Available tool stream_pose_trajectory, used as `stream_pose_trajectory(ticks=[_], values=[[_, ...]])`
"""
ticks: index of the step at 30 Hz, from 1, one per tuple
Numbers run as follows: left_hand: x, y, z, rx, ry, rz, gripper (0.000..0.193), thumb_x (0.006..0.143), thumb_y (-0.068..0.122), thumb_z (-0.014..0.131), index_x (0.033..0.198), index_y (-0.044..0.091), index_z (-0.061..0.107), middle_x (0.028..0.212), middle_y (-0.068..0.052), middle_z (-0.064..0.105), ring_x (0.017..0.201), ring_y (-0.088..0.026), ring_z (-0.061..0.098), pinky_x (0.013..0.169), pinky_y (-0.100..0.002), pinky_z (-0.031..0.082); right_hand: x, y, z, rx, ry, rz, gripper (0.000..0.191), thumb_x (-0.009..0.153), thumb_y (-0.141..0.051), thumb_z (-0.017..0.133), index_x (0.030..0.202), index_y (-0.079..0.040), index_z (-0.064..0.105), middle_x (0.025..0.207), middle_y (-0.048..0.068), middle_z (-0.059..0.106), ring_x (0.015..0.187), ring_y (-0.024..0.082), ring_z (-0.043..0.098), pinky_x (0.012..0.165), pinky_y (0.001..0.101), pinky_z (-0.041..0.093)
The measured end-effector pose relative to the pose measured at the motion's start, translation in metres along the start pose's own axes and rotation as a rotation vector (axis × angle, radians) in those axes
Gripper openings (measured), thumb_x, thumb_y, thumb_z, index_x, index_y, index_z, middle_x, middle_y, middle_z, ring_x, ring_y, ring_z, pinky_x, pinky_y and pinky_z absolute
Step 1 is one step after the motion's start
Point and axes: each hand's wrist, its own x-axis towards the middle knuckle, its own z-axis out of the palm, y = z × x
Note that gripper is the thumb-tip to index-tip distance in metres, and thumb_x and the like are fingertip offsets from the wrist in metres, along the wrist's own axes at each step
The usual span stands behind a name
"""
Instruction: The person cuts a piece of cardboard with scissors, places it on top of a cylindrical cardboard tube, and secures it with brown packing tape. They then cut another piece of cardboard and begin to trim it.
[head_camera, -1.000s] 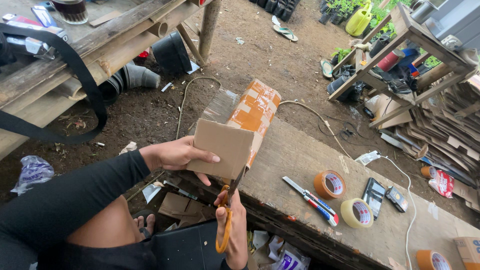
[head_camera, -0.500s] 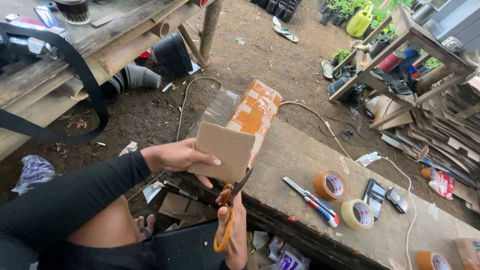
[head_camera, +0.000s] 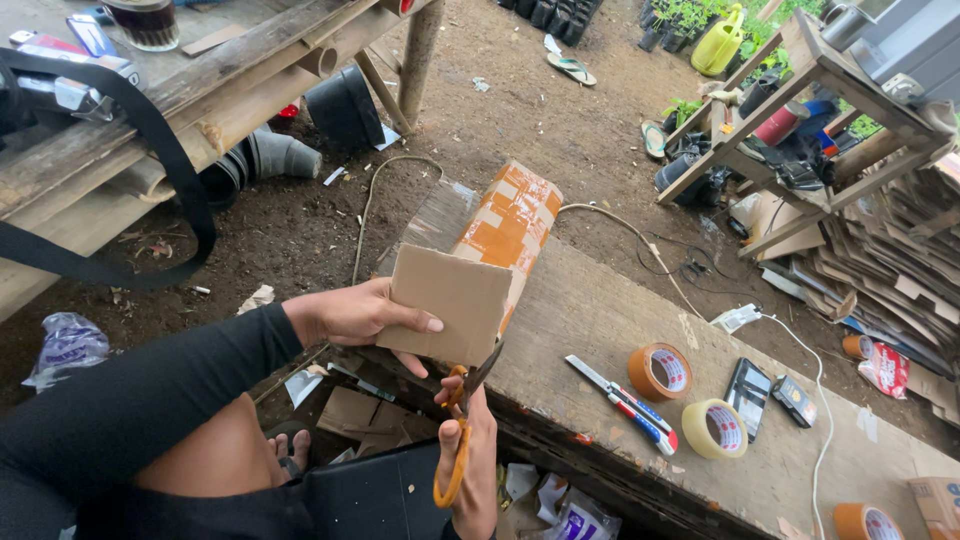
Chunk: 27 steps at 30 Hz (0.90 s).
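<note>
My left hand (head_camera: 355, 315) grips a long cardboard piece (head_camera: 470, 285) by its near left edge, thumb laid across its plain brown face. The far part of the cardboard carries an orange and cream brick pattern (head_camera: 510, 215). My right hand (head_camera: 475, 455) holds orange-handled scissors (head_camera: 462, 425) pointing up. Their blades are parted at the lower right edge of the cardboard, just above a rough wooden workbench (head_camera: 600, 320).
On the bench lie a box cutter (head_camera: 620, 403), two tape rolls (head_camera: 660, 372) (head_camera: 715, 428), a dark phone (head_camera: 747, 398) and a white cable (head_camera: 800, 350). Another bench (head_camera: 200, 90) stands at the left. Cardboard stacks (head_camera: 890, 260) and a wooden rack (head_camera: 800, 110) stand at the right.
The scissors have moved up from below the cardboard to its lower right edge, and the blades have opened. My left hand keeps the cardboard nearly still.
</note>
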Motion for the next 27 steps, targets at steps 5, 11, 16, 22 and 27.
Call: stream_pose_trajectory(ticks=[5, 11, 16, 22, 27], values=[[-0.001, 0.001, 0.0, 0.008, -0.026, -0.023, 0.04, 0.094, 0.011, 0.066, 0.13, -0.006, 0.06, 0.125, -0.018, 0.066, 0.114, -0.03, 0.069, 0.079, -0.047, 0.068, 0.0, -0.003, 0.003, 0.026, 0.001, 0.008, 0.103, 0.084, -0.093, 0.032, 0.12, 0.001, 0.055, 0.095, 0.013, 0.06, 0.088, 0.021, 0.059, 0.08, 0.0351, 0.051], [-0.003, 0.002, 0.002, 0.025, -0.059, -0.012, 0.038, 0.095, 0.01, 0.065, 0.128, -0.007, 0.061, 0.124, -0.018, 0.067, 0.113, -0.03, 0.069, 0.079, -0.046, 0.063, -0.001, 0.003, 0.005, 0.011, 0.048, 0.053, 0.1, 0.082, -0.094, 0.027, 0.102, -0.001, 0.056, 0.084, 0.009, 0.062, 0.074, 0.018, 0.054, 0.065, 0.0327, 0.046], [-0.005, 0.006, 0.002, 0.04, -0.045, -0.005, 0.038, 0.095, 0.01, 0.065, 0.128, -0.008, 0.061, 0.124, -0.018, 0.067, 0.112, -0.029, 0.069, 0.079, -0.046, 0.067, -0.002, 0.011, 0.011, -0.092, 0.109, 0.074, 0.097, 0.081, -0.094, 0.023, 0.087, -0.004, 0.057, 0.07, 0.007, 0.06, 0.061, 0.016, 0.058, 0.054, 0.0313, 0.045], [-0.008, 0.007, 0.001, 0.023, -0.036, -0.008, 0.038, 0.094, 0.01, 0.065, 0.127, -0.007, 0.061, 0.124, -0.017, 0.066, 0.111, -0.026, 0.069, 0.078, -0.045, 0.068, -0.002, 0.017, 0.017, -0.097, 0.139, 0.04, 0.093, 0.083, -0.091, 0.026, 0.079, -0.004, 0.057, 0.06, 0.004, 0.058, 0.053, 0.015, 0.057, 0.049, 0.0306, 0.042], [-0.009, 0.007, -0.002, 0.018, -0.021, -0.006, 0.036, 0.094, 0.01, 0.066, 0.125, -0.009, 0.062, 0.12, -0.016, 0.067, 0.108, -0.027, 0.07, 0.077, -0.046, 0.068, -0.002, 0.022, 0.021, -0.053, 0.195, -0.001, 0.087, 0.088, -0.086, 0.032, 0.073, -0.004, 0.057, 0.052, 0.002, 0.054, 0.046, 0.012, 0.056, 0.043, 0.0269, 0.04]])
